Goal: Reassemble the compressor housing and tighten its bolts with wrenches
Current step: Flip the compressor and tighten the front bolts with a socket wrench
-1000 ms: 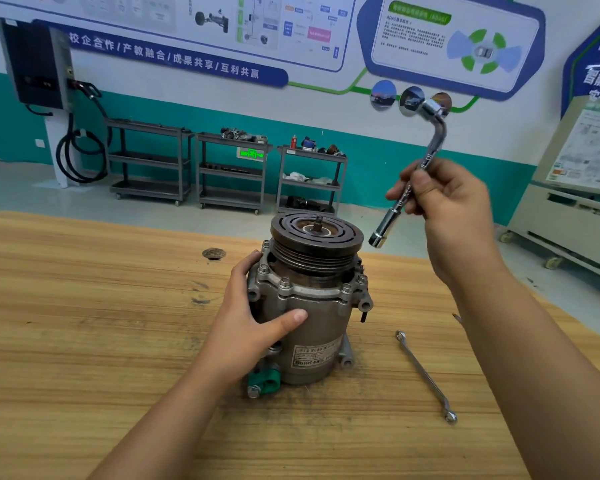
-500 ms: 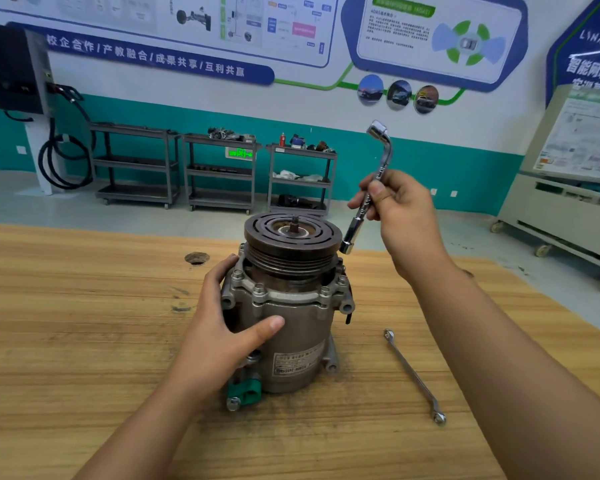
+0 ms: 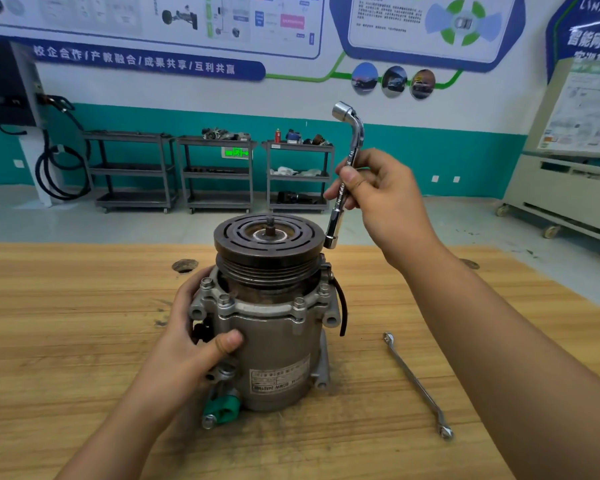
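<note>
A grey compressor [image 3: 274, 344] stands upright on the wooden table [image 3: 66, 341], its dark pulley on top and several bolts around the housing flange. My left hand [image 3: 187, 337] grips its left side, thumb across the front of the body. My right hand [image 3: 381, 199] holds a chrome L-shaped socket wrench [image 3: 343, 181] nearly vertical, bent end up. The wrench's lower socket end hangs just beside the pulley's right rim, above the bolts on that side. A flat double-ended ring spanner [image 3: 417, 385] lies on the table to the right of the compressor.
A round hole [image 3: 185, 265] sits in the table behind my left hand. Beyond the table's far edge are several metal shelf carts [image 3: 215, 174] against a teal wall. A beige cabinet on wheels [image 3: 565, 188] stands at the right.
My right hand has brought the socket wrench down and leftward, from well right of the pulley to its right rim, turning it more upright. My left hand keeps its grip on the compressor.
</note>
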